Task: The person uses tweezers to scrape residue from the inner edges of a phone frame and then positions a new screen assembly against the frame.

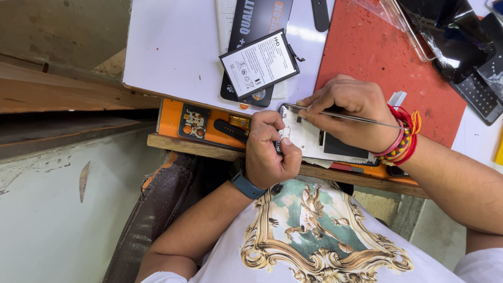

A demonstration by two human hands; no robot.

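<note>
A workbench point(173, 57) is seen from above, its near edge running across the middle of the view. At the near left edge an orange panel point(173, 118) is fixed, bearing a small square sticker point(194, 122) in black and orange. Farther back, on the white sheet covering the bench's left part, a flat rectangular phone battery point(259, 64) is laid at a tilt; its face carries a white label with small black symbols, framed in black. Beneath it a long black package point(257, 18) with pale and orange lettering is partly covered.

At the near edge, the left hand point(270, 152) is curled closed, its fingers pressed around the left end of an opened phone point(319, 139), whose white inner frame faces up. Just right of it, the right hand point(351, 112) is rested on the phone, thumb and forefinger pinched together on thin metal tweezers point(340, 115), whose tips are held at the phone's top left corner. A red mat point(377, 47) is spread behind the right hand, and dark phone parts point(461, 36) are piled at the far right corner.
</note>
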